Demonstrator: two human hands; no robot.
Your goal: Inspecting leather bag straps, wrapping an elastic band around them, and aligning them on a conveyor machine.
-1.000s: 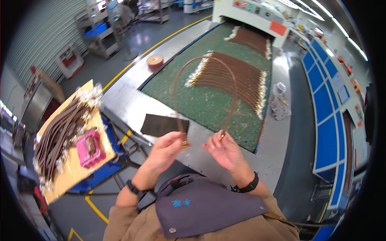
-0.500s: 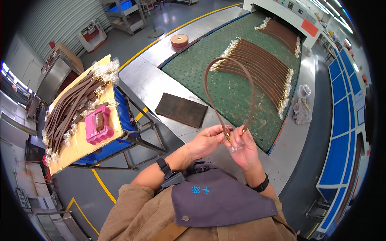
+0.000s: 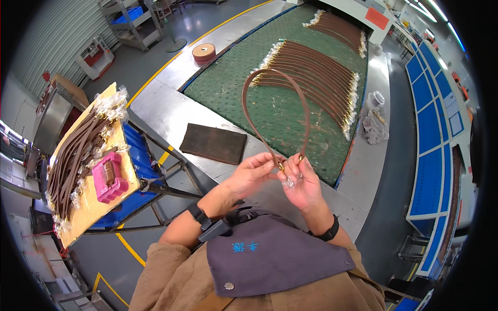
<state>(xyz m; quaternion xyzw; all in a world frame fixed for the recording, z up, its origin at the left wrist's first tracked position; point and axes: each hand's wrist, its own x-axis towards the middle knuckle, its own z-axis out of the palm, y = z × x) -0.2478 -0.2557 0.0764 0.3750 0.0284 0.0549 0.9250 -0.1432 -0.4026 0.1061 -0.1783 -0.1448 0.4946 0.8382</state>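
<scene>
Since a second earlier, the two ends of the brown, narrow leather-like strap [image 3: 245, 101] had come from well apart to close together, its loop standing up over the near end of the green, dimpled belt [image 3: 228, 90]. The right hand [image 3: 302, 187] pinched the right end, with crumpled clear plastic film [image 3: 291, 182] at its fingers; the left hand [image 3: 248, 179] had its fingertips at the other end, by a gold-coloured metal clasp [image 3: 281, 167], though whether they gripped it could not be told. Judging by the layout, a good share seemed done: a long row of brown straps [image 3: 311, 72] lay side by side on the belt, a farther brown group [image 3: 340, 32] beyond it. The held strap was not yet laid down, and a tangled brown pile [image 3: 78, 150] on the yellow board [image 3: 88, 207] was probably left. A stretch of belt separated the row from the near silver metal surface [image 3: 155, 109], where a dark brown rectangular sheet [image 3: 212, 143] lay left of the hands; a crumpled clear plastic bundle [image 3: 374, 127] sat along the right metal edge.
</scene>
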